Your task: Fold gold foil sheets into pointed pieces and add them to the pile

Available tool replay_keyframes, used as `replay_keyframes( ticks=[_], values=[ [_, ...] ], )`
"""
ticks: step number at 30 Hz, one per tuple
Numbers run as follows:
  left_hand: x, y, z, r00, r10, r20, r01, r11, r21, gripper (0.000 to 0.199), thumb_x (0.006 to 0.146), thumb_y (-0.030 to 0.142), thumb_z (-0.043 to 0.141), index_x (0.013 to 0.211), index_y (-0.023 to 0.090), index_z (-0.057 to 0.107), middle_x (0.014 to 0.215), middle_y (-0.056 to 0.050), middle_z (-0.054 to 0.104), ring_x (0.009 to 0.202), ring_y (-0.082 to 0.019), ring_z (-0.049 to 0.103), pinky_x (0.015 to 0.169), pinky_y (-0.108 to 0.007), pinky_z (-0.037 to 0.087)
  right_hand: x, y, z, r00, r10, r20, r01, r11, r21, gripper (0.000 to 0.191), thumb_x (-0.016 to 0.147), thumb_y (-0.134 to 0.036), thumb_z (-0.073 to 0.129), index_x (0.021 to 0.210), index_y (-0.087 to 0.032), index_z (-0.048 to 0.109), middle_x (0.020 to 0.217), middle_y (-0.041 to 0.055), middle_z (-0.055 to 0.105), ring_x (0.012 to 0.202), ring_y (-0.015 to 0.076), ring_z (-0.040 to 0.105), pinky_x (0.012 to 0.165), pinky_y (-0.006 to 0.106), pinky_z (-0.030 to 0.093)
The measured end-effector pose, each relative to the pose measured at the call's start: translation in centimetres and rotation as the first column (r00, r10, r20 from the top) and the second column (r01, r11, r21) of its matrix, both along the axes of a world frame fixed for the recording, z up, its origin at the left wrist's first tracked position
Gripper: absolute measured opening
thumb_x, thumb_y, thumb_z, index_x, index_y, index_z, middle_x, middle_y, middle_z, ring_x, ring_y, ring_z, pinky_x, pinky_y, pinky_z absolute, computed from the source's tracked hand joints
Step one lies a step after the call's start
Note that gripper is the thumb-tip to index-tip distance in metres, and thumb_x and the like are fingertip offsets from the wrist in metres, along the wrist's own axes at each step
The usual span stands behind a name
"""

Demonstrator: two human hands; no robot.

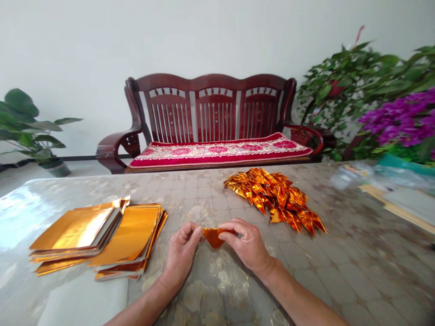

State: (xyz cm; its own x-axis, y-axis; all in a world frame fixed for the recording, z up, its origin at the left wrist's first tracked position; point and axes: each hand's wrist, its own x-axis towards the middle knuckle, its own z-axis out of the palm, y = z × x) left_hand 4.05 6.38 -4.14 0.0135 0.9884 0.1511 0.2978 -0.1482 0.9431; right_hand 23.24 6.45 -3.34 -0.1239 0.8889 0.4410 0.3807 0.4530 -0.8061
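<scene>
A small folded piece of gold foil paper (213, 238) is held between my two hands, its point facing down toward me. My left hand (183, 248) pinches its left corner between thumb and fingers. On the opposite corner, my right hand (247, 243) is closed in the same kind of pinch. Stacks of flat gold foil sheets (131, 233) lie to the left of my hands, with another stack (73, 227) beside them. Beyond my right hand rests a heap of folded, pointed gold foil pieces (272, 194).
The patterned tabletop (197, 290) carries a pale sheet (86, 301) at the front left. Plastic bags (353, 174) and flat boards (408, 213) lie at the right, near purple flowers (401, 117). A wooden bench (215, 113) stands behind the table, with potted plants either side.
</scene>
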Motion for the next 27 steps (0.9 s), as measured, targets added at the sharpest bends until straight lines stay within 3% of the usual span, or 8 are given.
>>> replay_keyframes(
  ticks=[3,6,9,11,13,17,21,27],
  values=[
    [-0.3,0.2,-0.2,0.992,0.018,-0.126,-0.012,0.999,0.042,0.034,0.091,0.043,0.052,0.068,0.019,0.06,0.062,0.003,0.06,0.064,-0.015,0.056,0.062,-0.024,0.041,0.0,0.0,0.3,1.0,-0.015,0.011,0.015,0.999,-0.031,0.007,0.082,-0.021,0.071,0.083,-0.023,0.077,0.074,0.0006,0.072,0.068,0.0148,0.066,0.065,0.024,0.05],
    [-0.6,0.2,-0.1,0.952,0.065,-0.3,0.008,0.972,0.236,0.017,0.089,0.036,0.058,0.088,0.021,0.066,0.084,-0.001,0.07,0.082,-0.02,0.063,0.076,-0.029,0.046,-0.1,0.1,0.5,1.0,-0.015,0.005,0.015,0.998,-0.054,0.007,0.081,-0.022,0.07,0.081,-0.023,0.077,0.073,0.0011,0.073,0.067,0.0153,0.067,0.066,0.024,0.051],
    [-0.5,0.0,0.3,0.882,0.029,-0.471,0.184,0.898,0.4,0.017,0.09,0.033,0.06,0.103,0.024,0.067,0.099,-0.004,0.071,0.094,-0.023,0.063,0.085,-0.034,0.045,-0.3,0.0,0.3,1.0,0.011,-0.019,-0.013,0.994,-0.108,0.007,0.079,-0.022,0.071,0.081,-0.023,0.077,0.075,0.0009,0.075,0.069,0.0158,0.068,0.069,0.025,0.052],
    [-0.3,-0.2,0.5,0.83,-0.015,-0.558,0.294,0.862,0.414,0.015,0.092,0.034,0.058,0.099,0.025,0.068,0.092,-0.004,0.071,0.087,-0.022,0.063,0.081,-0.033,0.044,-0.5,-0.1,0.0,0.999,-0.001,-0.042,-0.007,0.984,-0.176,0.009,0.076,-0.02,0.072,0.083,-0.022,0.077,0.076,0.0,0.075,0.069,0.016,0.068,0.069,0.025,0.052],
    [-0.1,-0.3,0.6,0.808,-0.031,-0.588,0.327,0.854,0.404,0.016,0.092,0.035,0.058,0.095,0.025,0.07,0.084,-0.003,0.07,0.08,-0.021,0.062,0.076,-0.032,0.043,-0.6,-0.1,-0.3,0.998,-0.04,-0.058,0.024,0.968,-0.251,0.014,0.072,-0.019,0.074,0.086,-0.021,0.076,0.074,-0.0008,0.075,0.069,0.0159,0.068,0.067,0.024,0.052],
    [0.2,-0.3,0.4,0.845,-0.099,-0.526,0.293,0.907,0.302,0.017,0.091,0.035,0.06,0.088,0.025,0.072,0.077,-0.002,0.069,0.076,-0.019,0.061,0.073,-0.029,0.043,-0.8,-0.1,-0.6,0.993,-0.072,-0.098,0.037,0.947,-0.32,0.021,0.07,-0.021,0.075,0.09,-0.019,0.071,0.067,-0.0027,0.07,0.063,0.0139,0.064,0.061,0.022,0.048],
    [0.3,-0.1,0.1,0.935,-0.152,-0.322,0.194,0.976,0.104,0.017,0.089,0.032,0.06,0.08,0.024,0.072,0.077,0.0,0.07,0.077,-0.018,0.064,0.073,-0.026,0.045,-0.9,-0.1,-0.4,0.973,-0.04,-0.227,-0.043,0.936,-0.349,0.025,0.072,-0.025,0.073,0.095,-0.018,0.065,0.067,-0.0028,0.068,0.061,0.0124,0.061,0.058,0.021,0.046],
    [0.3,0.3,-0.2,0.989,-0.123,-0.084,0.116,0.989,-0.088,0.022,0.086,0.036,0.057,0.073,0.02,0.066,0.069,0.0,0.068,0.068,-0.018,0.062,0.066,-0.025,0.044,-0.3,0.3,0.0,0.921,0.018,-0.389,-0.179,0.907,-0.381,0.034,0.076,-0.033,0.068,0.106,-0.016,0.067,0.069,-0.0014,0.066,0.06,0.0124,0.06,0.059,0.024,0.048]
  ],
)
